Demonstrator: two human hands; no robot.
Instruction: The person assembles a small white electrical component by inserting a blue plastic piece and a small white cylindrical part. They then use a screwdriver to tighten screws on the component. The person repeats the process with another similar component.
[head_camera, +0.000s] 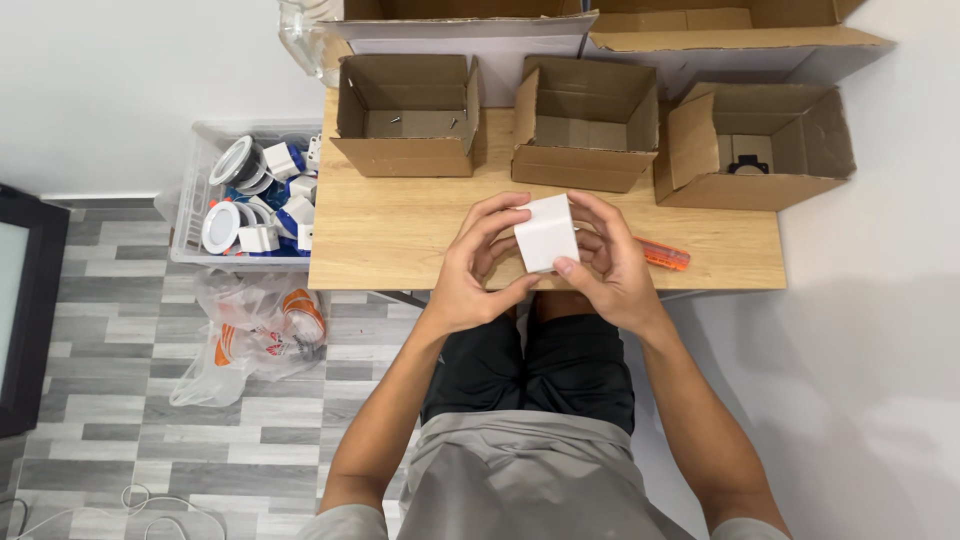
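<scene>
At the middle of the frame, over the near edge of the wooden table (400, 240), both hands cradle a small white box (547, 232). Left hand (470, 270) curls its fingers over the top corner, thumb pressed below; right hand (610, 262) pinches the opposite side, thumb on the lower edge. Keeping a gentle, even grip from both sides seems wise, lest the thin walls buckle. An orange utility knife (665, 256) lies just beside the right hand.

Person's wearing a plain grey short-sleeved t-shirt (520, 480), kinda loose and wrinkled across the front, with black shorts (530, 365) underneath. Forearms are bare, and both the left hand (470, 275) and right hand (615, 265) are bare as well, nothing on the wrists.
</scene>
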